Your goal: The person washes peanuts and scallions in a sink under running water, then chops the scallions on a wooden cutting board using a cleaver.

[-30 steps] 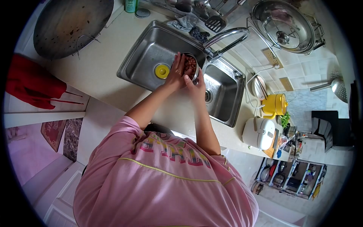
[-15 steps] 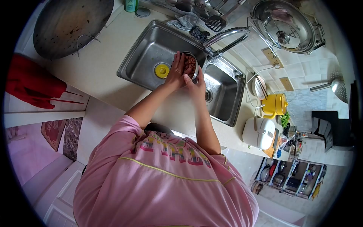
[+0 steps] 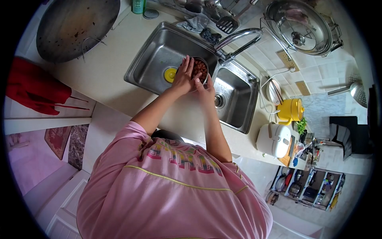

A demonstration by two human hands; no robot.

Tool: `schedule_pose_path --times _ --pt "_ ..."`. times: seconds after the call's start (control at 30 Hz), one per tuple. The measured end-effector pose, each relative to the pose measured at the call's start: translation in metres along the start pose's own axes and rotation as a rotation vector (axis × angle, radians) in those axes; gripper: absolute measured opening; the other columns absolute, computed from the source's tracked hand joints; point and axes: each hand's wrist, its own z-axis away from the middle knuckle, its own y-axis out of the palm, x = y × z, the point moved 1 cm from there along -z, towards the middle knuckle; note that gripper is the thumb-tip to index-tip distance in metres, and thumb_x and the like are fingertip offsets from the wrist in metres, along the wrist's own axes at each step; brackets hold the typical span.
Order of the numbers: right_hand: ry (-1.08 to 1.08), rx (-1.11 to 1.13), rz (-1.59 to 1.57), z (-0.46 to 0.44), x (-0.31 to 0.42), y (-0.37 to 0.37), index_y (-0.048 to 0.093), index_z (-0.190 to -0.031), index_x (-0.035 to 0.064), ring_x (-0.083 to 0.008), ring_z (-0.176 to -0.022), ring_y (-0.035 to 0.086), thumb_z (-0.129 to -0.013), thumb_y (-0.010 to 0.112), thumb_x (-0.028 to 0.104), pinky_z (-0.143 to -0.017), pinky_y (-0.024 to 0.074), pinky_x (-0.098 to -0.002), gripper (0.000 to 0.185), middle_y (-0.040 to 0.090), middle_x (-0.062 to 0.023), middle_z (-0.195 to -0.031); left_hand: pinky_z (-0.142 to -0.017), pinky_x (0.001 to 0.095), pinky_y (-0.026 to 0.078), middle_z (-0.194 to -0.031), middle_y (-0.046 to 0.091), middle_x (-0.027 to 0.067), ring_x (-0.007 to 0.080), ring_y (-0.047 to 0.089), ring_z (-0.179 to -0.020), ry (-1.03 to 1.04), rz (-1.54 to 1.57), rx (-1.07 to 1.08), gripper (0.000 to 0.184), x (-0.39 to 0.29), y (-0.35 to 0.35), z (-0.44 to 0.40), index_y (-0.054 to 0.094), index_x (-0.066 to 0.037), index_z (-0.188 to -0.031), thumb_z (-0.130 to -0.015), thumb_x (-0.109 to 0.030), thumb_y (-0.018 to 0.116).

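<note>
Over the large sink basin [image 3: 145,65], a round metal bowl [image 3: 207,68] holds many small reddish-brown pieces that look like peanuts [image 3: 200,67]. My left hand [image 3: 184,77] lies along the bowl's left side, fingers stretched out straight and pointing away from me. At the near right rim, my right hand [image 3: 205,88] grips the bowl, with its thumb toward the inside. The bowl's underside and part of its left rim are hidden. Left of the bowl, a yellow drain strainer [image 3: 170,74] sits on the basin floor.
A chrome faucet [image 3: 238,40] arches behind the bowl. To the right lies a smaller basin [image 3: 234,93], then a white rice cooker [image 3: 273,140] and a yellow pot [image 3: 290,110]. A large wok [image 3: 75,30] stands at left. Spatulas and ladles hang behind the sink.
The bowl's opening looks rounder and shows more of the reddish-brown pieces, so it is tilted less to the left. Both hands remain at the bowl.
</note>
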Motion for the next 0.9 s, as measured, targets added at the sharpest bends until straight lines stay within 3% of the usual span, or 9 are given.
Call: schedule_pose_path --times 0.17,0.3,0.4,0.53,0.57,0.67,0.7,0.8,0.9 --pt "0.264 0.102 -0.411 0.0 -0.029 -0.015 0.042 -0.123 0.0117 -0.0181 -0.09 0.059 -0.087 0.055 0.03 -0.063 0.0543 -0.0293 0.042 0.054 -0.0063 -0.11 -0.106 0.0473 0.015 -0.144 0.013 0.0204 0.0363 0.015 -0.132 -0.008 -0.068 0.099 0.069 -0.01 -0.01 -0.007 0.02 -0.006 -0.138 -0.088 -0.048 0.04" --pt "0.341 0.187 -0.779 -0.001 -0.068 -0.012 0.039 -0.123 0.0098 -0.018 -0.097 0.057 -0.088 0.05 0.038 -0.068 0.0554 -0.03 0.046 0.052 -0.0067 -0.114 -0.107 0.043 0.012 -0.143 0.016 0.0203 0.0326 0.015 -0.133 0.102 0.37 0.115 0.061 -0.018 -0.02 -0.018 0.02 -0.006 -0.138 -0.093 -0.046 0.029" --pt "0.294 0.169 -0.812 0.004 -0.066 -0.004 0.037 -0.124 0.0086 -0.0188 -0.1 0.056 -0.088 0.049 0.039 -0.071 0.0559 -0.0306 0.049 0.051 -0.0077 -0.117 -0.108 0.0356 0.013 -0.143 0.02 0.0186 0.0277 0.016 -0.134 -0.21 1.088 0.162 0.061 -0.03 -0.045 -0.031 0.023 -0.005 -0.138 -0.093 -0.047 0.024" --pt "0.207 0.161 -0.798 -0.001 -0.064 -0.006 0.036 -0.125 0.0073 -0.0208 -0.1 0.057 -0.089 0.048 0.037 -0.072 0.0562 -0.0314 0.048 0.05 -0.0102 -0.118 -0.103 0.0394 0.028 -0.119 0.051 0.0137 0.0262 0.039 -0.123 -0.245 1.28 0.091 0.047 -0.038 -0.085 -0.043 0.036 -0.003 -0.13 -0.093 -0.032 0.041" --pt "0.213 0.159 -0.802 -0.003 -0.062 -0.009 0.035 -0.125 0.0071 -0.0213 -0.1 0.057 -0.089 0.048 0.035 -0.072 0.0562 -0.0318 0.047 0.05 -0.0102 -0.117 -0.098 0.0375 0.036 -0.094 0.057 0.0062 0.0226 0.052 -0.106 -0.25 1.329 0.011 0.038 -0.036 -0.092 -0.045 0.043 -0.004 -0.124 -0.091 -0.023 0.047" --pt "0.234 0.147 -0.879 -0.01 -0.07 -0.013 0.036 -0.124 0.0074 -0.0212 -0.1 0.057 -0.089 0.048 0.034 -0.072 0.0562 -0.0318 0.046 0.05 -0.0099 -0.117 -0.093 0.0333 0.04 -0.079 0.052 0.0027 0.0136 0.054 -0.081 -0.362 1.457 -0.105 0.034 -0.009 -0.089 -0.052 0.042 -0.006 -0.123 -0.091 -0.015 0.047" --pt "0.227 0.131 -0.86 -0.009 -0.066 -0.013 0.036 -0.123 0.0075 -0.021 -0.1 0.057 -0.089 0.049 0.034 -0.072 0.0563 -0.0317 0.045 0.05 -0.0097 -0.117 -0.077 0.0278 0.045 -0.079 0.049 0.0023 0.0113 0.047 -0.071 -0.47 1.49 -0.214 0.03 -0.018 -0.084 -0.052 0.047 -0.006 -0.118 -0.091 -0.02 0.044" --pt "0.225 0.112 -0.842 -0.007 -0.059 -0.011 0.037 -0.122 0.0079 -0.0208 -0.1 0.057 -0.089 0.049 0.034 -0.071 0.0563 -0.0313 0.043 0.05 -0.0093 -0.116 -0.06 0.0216 0.042 -0.085 0.047 0.0057 0.0139 0.044 -0.072 -0.453 2.096 0.193 0.037 -0.016 -0.074 -0.045 0.048 -0.003 -0.118 -0.093 -0.029 0.039" --pt "0.236 0.131 -0.872 -0.009 -0.063 -0.013 0.038 -0.121 0.0081 -0.0207 -0.1 0.057 -0.089 0.05 0.033 -0.071 0.0562 -0.0311 0.042 0.05 -0.009 -0.116 -0.043 0.0188 0.03 -0.08 0.048 0.0047 0.0099 0.036 -0.054 -0.561 2.173 0.178 0.044 -0.021 -0.07 -0.044 0.051 -0.004 -0.114 -0.092 -0.038 0.034"
